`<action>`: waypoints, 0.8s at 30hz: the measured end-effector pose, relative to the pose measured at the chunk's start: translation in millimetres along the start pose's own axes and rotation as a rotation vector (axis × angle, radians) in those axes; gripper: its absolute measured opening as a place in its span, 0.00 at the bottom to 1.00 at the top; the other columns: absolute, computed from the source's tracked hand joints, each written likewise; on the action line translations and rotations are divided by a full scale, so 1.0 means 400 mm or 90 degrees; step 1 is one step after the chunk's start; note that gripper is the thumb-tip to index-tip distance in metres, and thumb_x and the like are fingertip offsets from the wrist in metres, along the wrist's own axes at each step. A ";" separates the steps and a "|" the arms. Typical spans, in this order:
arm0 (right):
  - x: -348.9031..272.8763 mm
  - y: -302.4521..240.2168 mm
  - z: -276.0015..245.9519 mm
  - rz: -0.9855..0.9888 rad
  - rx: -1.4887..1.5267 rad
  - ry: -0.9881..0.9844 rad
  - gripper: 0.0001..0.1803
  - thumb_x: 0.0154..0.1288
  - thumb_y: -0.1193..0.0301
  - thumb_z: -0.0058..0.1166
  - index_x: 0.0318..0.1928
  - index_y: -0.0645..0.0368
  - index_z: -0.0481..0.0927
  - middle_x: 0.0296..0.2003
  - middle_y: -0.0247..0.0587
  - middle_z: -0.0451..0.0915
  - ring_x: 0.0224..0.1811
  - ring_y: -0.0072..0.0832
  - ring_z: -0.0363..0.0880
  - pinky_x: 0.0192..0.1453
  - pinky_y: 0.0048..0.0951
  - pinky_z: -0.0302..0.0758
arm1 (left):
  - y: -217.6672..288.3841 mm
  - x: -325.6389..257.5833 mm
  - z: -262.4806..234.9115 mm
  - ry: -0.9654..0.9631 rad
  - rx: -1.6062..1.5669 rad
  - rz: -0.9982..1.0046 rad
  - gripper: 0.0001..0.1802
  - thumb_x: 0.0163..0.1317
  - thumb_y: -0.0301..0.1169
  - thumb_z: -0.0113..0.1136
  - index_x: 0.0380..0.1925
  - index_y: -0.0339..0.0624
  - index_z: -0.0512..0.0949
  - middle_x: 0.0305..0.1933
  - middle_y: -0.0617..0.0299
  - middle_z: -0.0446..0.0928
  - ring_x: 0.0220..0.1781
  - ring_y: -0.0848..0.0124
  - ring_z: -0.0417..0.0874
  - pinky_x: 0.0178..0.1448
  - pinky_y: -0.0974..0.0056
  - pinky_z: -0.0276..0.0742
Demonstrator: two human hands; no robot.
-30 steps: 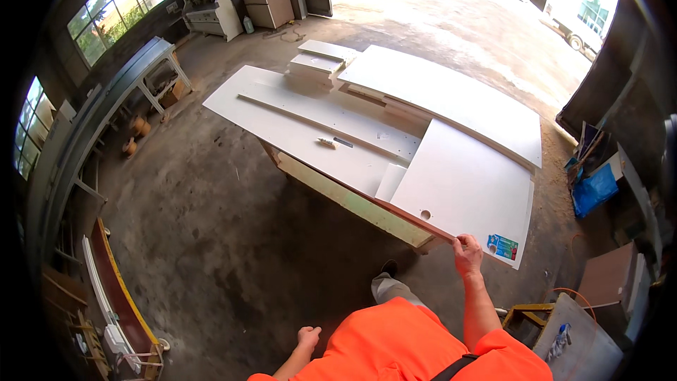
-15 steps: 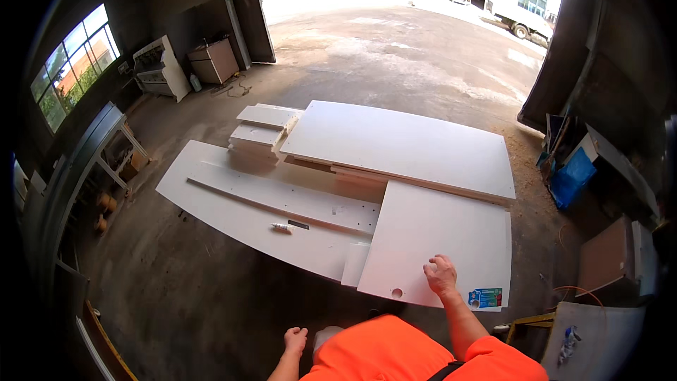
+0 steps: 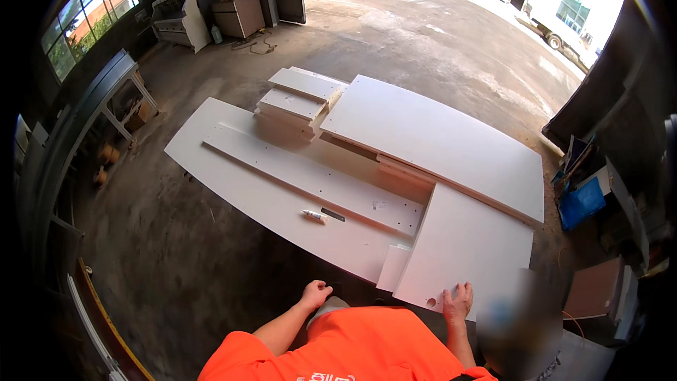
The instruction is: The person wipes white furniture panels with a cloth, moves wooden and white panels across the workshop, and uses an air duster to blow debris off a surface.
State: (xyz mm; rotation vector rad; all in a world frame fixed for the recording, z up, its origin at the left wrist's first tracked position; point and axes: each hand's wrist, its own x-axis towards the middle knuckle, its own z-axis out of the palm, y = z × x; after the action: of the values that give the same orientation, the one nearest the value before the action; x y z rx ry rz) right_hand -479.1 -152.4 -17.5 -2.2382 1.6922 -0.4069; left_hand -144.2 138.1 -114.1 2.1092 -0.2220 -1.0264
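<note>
The right hand [image 3: 458,302] lies flat with its fingers spread on the near edge of a white square panel [image 3: 471,248], pressing on the board rather than gripping it; a small round hole shows in the panel just left of that hand. The left hand [image 3: 314,295] hangs free in front of the orange sleeve, fingers loosely curled toward a fist, holding nothing and touching nothing, with bare concrete floor [image 3: 176,268] below it. The square panel sits at the near right of a low stack of white boards, its far edge overlapping a large white sheet [image 3: 437,137] that stretches away to the far right. To the left lies a long wide board [image 3: 268,204] with a narrow strip [image 3: 310,180] resting along it, dotted with small holes. On the long board, near its middle, lie a small white tube [image 3: 314,216] and, just beside it to the right, a short dark flat piece [image 3: 333,214]. At the far end of the stack several smaller white boards [image 3: 300,95] are piled on one another. A blue bag [image 3: 582,203] leans among clutter at the right.
</note>
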 end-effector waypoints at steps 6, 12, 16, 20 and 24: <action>-0.049 -0.099 -0.010 0.010 -0.023 -0.076 0.34 0.57 0.59 0.65 0.59 0.68 0.76 0.68 0.60 0.66 0.71 0.54 0.64 0.74 0.46 0.63 | 0.030 0.081 -0.090 -0.008 0.003 0.050 0.28 0.59 0.42 0.69 0.53 0.30 0.79 0.48 0.50 0.85 0.49 0.63 0.86 0.55 0.61 0.81; -0.074 -0.003 -0.053 0.095 -0.062 -0.057 0.35 0.61 0.56 0.64 0.61 0.67 0.75 0.69 0.60 0.66 0.71 0.53 0.64 0.74 0.45 0.63 | 0.176 0.073 -0.015 -0.169 -0.051 0.122 0.25 0.63 0.38 0.67 0.54 0.30 0.78 0.48 0.54 0.84 0.48 0.68 0.85 0.55 0.63 0.81; -0.037 0.166 -0.068 0.185 -0.079 -0.004 0.36 0.63 0.51 0.62 0.62 0.65 0.75 0.70 0.58 0.66 0.73 0.51 0.63 0.74 0.45 0.63 | 0.270 0.015 0.080 -0.240 -0.085 0.191 0.27 0.65 0.38 0.67 0.57 0.30 0.76 0.51 0.54 0.82 0.47 0.71 0.84 0.54 0.65 0.80; 0.054 0.354 -0.140 0.326 -0.082 0.028 0.39 0.64 0.48 0.61 0.64 0.65 0.73 0.69 0.57 0.67 0.72 0.50 0.65 0.74 0.45 0.64 | 0.407 -0.047 0.169 -0.321 -0.040 0.184 0.28 0.64 0.39 0.66 0.58 0.30 0.76 0.52 0.50 0.82 0.52 0.66 0.84 0.58 0.63 0.79; 0.167 0.551 -0.213 0.427 -0.097 0.078 0.41 0.65 0.45 0.58 0.67 0.65 0.70 0.69 0.57 0.68 0.70 0.51 0.67 0.72 0.46 0.66 | 0.505 -0.037 0.289 -0.084 0.171 0.474 0.31 0.61 0.42 0.64 0.59 0.31 0.76 0.56 0.42 0.79 0.58 0.48 0.80 0.64 0.50 0.75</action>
State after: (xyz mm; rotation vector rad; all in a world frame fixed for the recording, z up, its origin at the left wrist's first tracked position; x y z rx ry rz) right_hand -688.8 -279.7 -26.1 -1.6056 2.4594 -0.2544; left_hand -205.4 -60.0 -7.8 1.9219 -1.1647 -0.6970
